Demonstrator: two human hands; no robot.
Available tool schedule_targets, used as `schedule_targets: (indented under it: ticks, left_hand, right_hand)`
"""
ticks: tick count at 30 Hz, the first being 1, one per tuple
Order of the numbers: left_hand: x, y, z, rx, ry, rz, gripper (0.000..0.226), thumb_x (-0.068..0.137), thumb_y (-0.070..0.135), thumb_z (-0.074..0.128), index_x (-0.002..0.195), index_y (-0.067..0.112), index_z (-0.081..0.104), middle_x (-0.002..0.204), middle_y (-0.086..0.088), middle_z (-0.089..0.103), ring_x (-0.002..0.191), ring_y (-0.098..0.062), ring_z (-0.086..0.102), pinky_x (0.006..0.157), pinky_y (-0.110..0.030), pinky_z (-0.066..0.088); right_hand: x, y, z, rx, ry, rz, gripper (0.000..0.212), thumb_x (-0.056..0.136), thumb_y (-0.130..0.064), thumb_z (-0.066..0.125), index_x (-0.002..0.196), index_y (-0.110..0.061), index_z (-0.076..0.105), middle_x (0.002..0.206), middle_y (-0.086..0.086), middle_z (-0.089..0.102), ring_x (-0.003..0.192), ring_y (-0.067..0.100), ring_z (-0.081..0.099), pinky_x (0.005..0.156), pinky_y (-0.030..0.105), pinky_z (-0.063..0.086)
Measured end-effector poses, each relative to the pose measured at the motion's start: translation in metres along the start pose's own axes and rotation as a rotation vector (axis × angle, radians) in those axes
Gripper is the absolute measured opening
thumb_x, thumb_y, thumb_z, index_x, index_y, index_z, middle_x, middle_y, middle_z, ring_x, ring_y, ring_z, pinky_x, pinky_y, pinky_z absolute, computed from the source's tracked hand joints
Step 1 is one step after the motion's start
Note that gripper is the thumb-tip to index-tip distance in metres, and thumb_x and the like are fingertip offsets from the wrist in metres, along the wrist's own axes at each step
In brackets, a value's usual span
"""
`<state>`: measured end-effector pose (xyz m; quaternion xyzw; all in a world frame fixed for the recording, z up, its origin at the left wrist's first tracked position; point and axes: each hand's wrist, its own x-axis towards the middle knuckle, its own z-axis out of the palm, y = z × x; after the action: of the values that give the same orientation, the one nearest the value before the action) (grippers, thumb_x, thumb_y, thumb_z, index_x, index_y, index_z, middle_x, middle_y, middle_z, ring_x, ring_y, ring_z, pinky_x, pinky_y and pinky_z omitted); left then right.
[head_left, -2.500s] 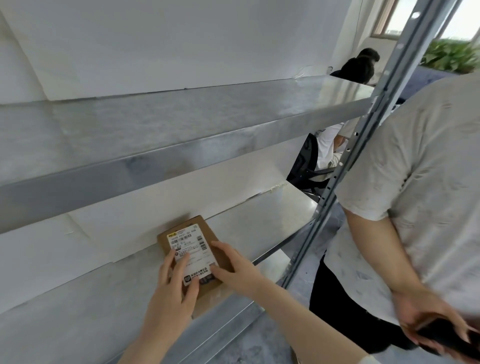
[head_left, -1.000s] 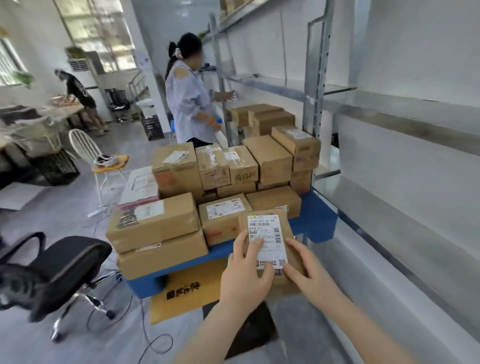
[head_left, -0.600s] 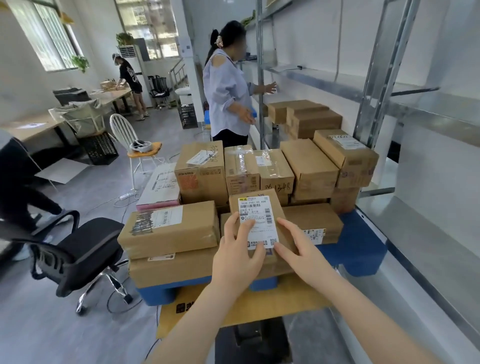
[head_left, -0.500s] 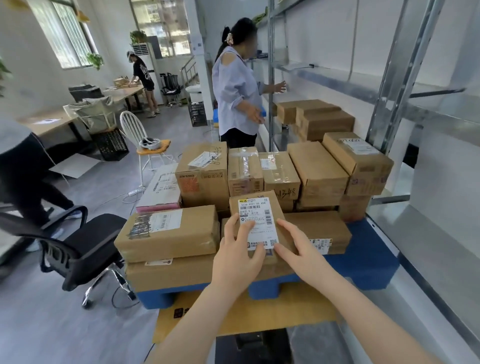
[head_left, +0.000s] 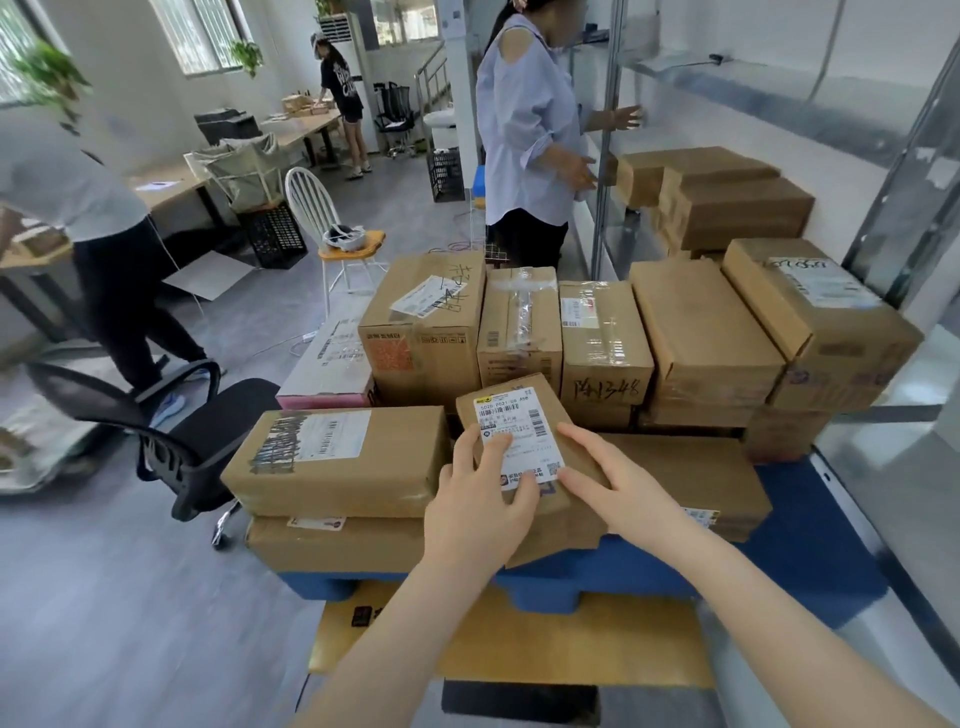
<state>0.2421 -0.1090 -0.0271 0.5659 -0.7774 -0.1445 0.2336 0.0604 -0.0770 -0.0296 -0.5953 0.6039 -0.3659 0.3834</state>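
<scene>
- Chair (head_left: 208, 431): black mesh seat and arms, well left of the load.
- Long box (head_left: 337, 457): brown cardboard with a creased skin and a white label with dark smears. It lies crosswise on another carton, just left of the held parcel.
- Left hand (head_left: 478, 499): palm down, it grips the parcel's near left corner. Its fingers (head_left: 496, 449) are bent over the label edge.
- Parcel (head_left: 535, 431): a small, slim cardboard rectangle with a matt face and a glossy barcode label. Its long axis runs away from the person toward the stack, the far end leaning a little left. It sits between the two hands, over the gap between the long box and the flat box. Whether its underside rests on anything cannot be told.
- Right hand (head_left: 613, 478): it clasps the right side, with index finger and thumb laid straighter on top. Neither hand is nearer, since both are on the parcel, so any set-down goes straight ahead and down.
- Stack (head_left: 701, 338): taped cartons on end behind the parcel, shiny where taped.
- Flat box (head_left: 691, 478): low and wide, just right of the parcel.
- Pallet (head_left: 810, 535): blue moulded plastic with a smooth rim.
- Shelf (head_left: 904, 467): dull grey metal at the far right.
</scene>
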Motion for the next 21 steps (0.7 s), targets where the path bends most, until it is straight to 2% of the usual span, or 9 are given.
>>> schedule_targets:
  ticks: [2,4,6,9,10,13,16,18,21]
  left_hand:
    - [0.012,-0.003,-0.014,0.105,0.079,0.069,0.053,0.087,0.057,0.031,0.134,0.035,0.036,0.145,0.009,0.031,0.121,-0.017,0.037,0.074,-0.028,0.044]
    - [0.032,-0.01,-0.03,0.167,0.115,0.103,0.051,0.088,0.052,0.032,0.136,0.033,0.038,0.144,0.006,0.037,0.126,-0.02,0.035,0.089,-0.037,0.042]
    - [0.05,-0.023,-0.04,0.256,0.061,0.111,0.051,0.091,0.049,0.034,0.139,0.034,0.037,0.147,0.003,0.037,0.133,-0.023,0.031,0.103,-0.043,0.034]
    - [0.061,-0.044,-0.035,0.341,-0.12,0.158,0.053,0.094,0.055,0.027,0.145,0.039,0.026,0.155,0.001,0.027,0.142,-0.025,0.02,0.116,-0.046,0.016]
    - [0.062,-0.049,-0.031,0.317,-0.156,0.163,0.054,0.094,0.057,0.024,0.145,0.041,0.024,0.157,0.002,0.023,0.143,-0.025,0.018,0.116,-0.046,0.012]
    - [0.063,-0.058,-0.024,0.207,-0.158,0.152,0.054,0.093,0.06,0.023,0.145,0.043,0.024,0.157,0.005,0.02,0.141,-0.023,0.022,0.114,-0.044,0.017]
    - [0.064,-0.058,-0.021,0.182,-0.127,0.174,0.052,0.093,0.058,0.026,0.142,0.041,0.028,0.154,0.004,0.024,0.137,-0.022,0.029,0.114,-0.045,0.019]
    - [0.064,-0.058,-0.021,0.175,-0.114,0.191,0.052,0.092,0.058,0.026,0.141,0.041,0.03,0.151,0.003,0.027,0.134,-0.022,0.031,0.114,-0.045,0.02]
    - [0.062,-0.06,-0.024,0.14,-0.087,0.2,0.053,0.09,0.059,0.025,0.139,0.039,0.035,0.144,0.003,0.032,0.13,-0.021,0.035,0.113,-0.045,0.022]
  right_hand:
    - [0.003,0.0,-0.004,0.015,-0.018,0.027,0.052,0.089,-0.05,0.052,0.136,-0.056,0.031,0.137,-0.022,0.043,0.119,0.001,0.047,0.096,0.032,0.047]
    - [0.007,-0.002,-0.009,0.01,-0.046,0.036,0.049,0.089,-0.051,0.052,0.132,-0.06,0.031,0.136,-0.024,0.043,0.116,-0.001,0.047,0.094,0.028,0.047]
    - [0.013,-0.004,-0.011,-0.047,-0.06,0.027,0.046,0.09,-0.049,0.051,0.13,-0.061,0.033,0.14,-0.023,0.038,0.123,0.0,0.042,0.099,0.027,0.042]
    - [0.018,-0.005,-0.008,-0.174,-0.026,-0.021,0.043,0.093,-0.045,0.048,0.133,-0.055,0.035,0.151,-0.02,0.022,0.135,-0.001,0.023,0.104,0.025,0.027]
    - [0.018,-0.006,-0.005,-0.208,-0.004,-0.033,0.042,0.093,-0.044,0.047,0.133,-0.053,0.037,0.153,-0.02,0.019,0.136,-0.001,0.021,0.103,0.024,0.026]
    - [0.008,-0.012,0.006,-0.391,0.13,-0.097,0.04,0.094,-0.048,0.042,0.134,-0.048,0.039,0.154,-0.021,0.013,0.137,0.005,0.02,0.098,0.024,0.031]
    - [-0.007,-0.016,0.023,-0.578,0.24,-0.146,0.052,0.086,-0.066,0.036,0.134,-0.047,0.037,0.155,-0.018,0.013,0.139,0.008,0.013,0.094,0.031,0.04]
    - [-0.013,-0.017,0.033,-0.636,0.226,-0.143,0.058,0.081,-0.072,0.032,0.135,-0.049,0.034,0.155,-0.016,0.012,0.142,0.011,0.006,0.1,0.035,0.038]
    - [-0.007,-0.013,0.022,-0.578,0.138,-0.094,0.052,0.083,-0.068,0.035,0.133,-0.054,0.034,0.155,-0.019,0.01,0.141,0.004,-0.004,0.109,0.039,0.026]
